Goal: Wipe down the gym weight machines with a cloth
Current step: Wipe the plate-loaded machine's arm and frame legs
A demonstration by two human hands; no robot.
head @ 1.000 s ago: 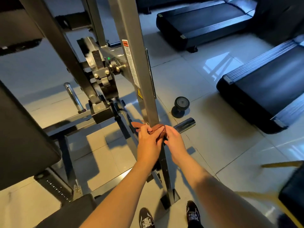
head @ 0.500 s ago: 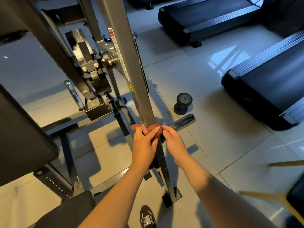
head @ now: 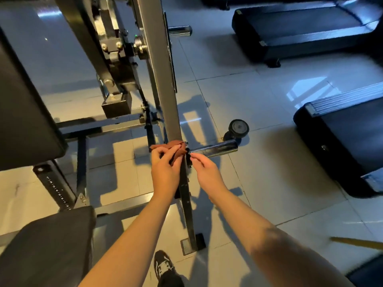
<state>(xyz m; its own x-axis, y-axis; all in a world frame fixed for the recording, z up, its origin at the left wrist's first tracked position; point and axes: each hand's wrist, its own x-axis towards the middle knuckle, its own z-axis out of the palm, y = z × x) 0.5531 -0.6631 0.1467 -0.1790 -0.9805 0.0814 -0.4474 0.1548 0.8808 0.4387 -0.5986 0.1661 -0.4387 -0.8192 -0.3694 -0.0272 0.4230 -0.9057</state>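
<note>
Cloth [head: 173, 146], brown and bunched, is gripped by the left hand [head: 165, 169] against the machine's grey upright post [head: 163, 90] beside a chrome peg [head: 215, 149], while the right hand [head: 207, 172] curls its fingers at the post's edge, its hold unclear.

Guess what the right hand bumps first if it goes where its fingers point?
Probably the grey metal upright post, right beside the crumpled brown cloth; the right hand looks almost there, though depth is unclear.

No legible text; tiny markings on adjustment bar [head: 56, 187] too small to read.
</note>
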